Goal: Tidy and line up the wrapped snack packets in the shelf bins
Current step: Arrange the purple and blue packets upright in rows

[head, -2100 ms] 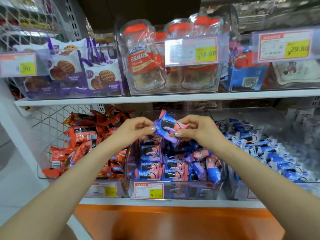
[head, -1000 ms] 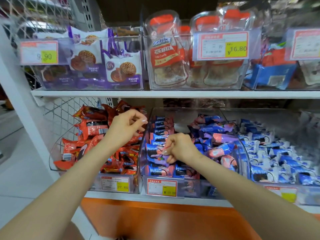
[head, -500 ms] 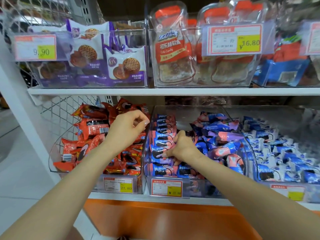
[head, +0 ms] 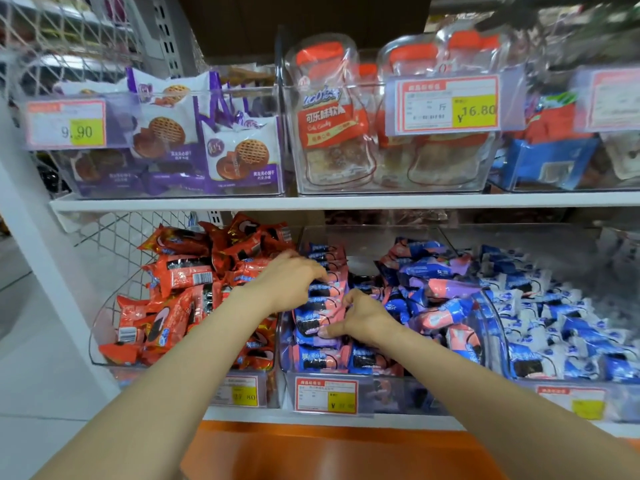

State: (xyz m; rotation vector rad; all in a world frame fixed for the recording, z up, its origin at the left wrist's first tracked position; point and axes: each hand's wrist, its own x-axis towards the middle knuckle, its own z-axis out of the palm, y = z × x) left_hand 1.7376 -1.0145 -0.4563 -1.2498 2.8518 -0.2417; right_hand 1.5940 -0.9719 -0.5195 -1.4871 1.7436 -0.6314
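Both hands are down in the clear middle bin [head: 391, 391] on the lower shelf [head: 242, 415]. The pink-and-blue packets [head: 320, 308] on its left side sit stacked in a neat row, while the ones on its right side are a jumbled heap [head: 436, 289]. The right hand [head: 367, 317] has its thumb and curled fingers clamped round packets in that row. The left hand [head: 291, 280] is bent over the row further back, fingertips on the wrappers, but it's too blurry to tell if it's actually gripping. Red packets [head: 180, 289] fill the bin to the left and blue-white packets [head: 561, 327] the one to the right.
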